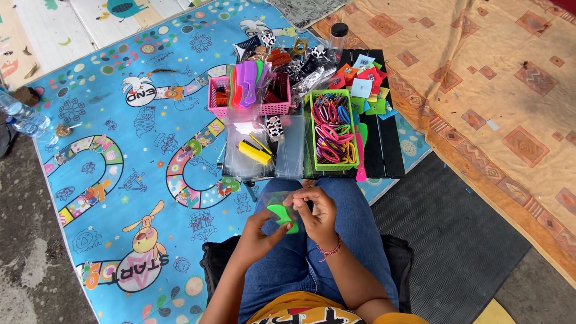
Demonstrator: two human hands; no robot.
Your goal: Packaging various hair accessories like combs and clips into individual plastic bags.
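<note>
Holding a green comb inside a clear bag over the lap: that is the state I record from the head view. I judge the step in hand to be bagging, with the comb partly in the bag and the opening not yet closed; the next move, as I read it, calls for seating the comb fully and keeping the thin film from crumpling.

Grip, left hand: fingers curled under the bag and comb, thumb on the lower edge of the comb, closed on it. Grip, right hand: fingertips pinched shut at the bag's upper edge; a red thread bracelet sits on the wrist. The two hands are just beside each other, meeting at the bag.

Outward from there: a low black table stands just past the knees. On it, a green basket of coloured hair clips, a pink basket with purple and green combs standing in it, a stack of clear bags, a yellow item among them, and coloured paper cards at the far end. Under it lies a blue play mat; to the right, an orange cloth.
</note>
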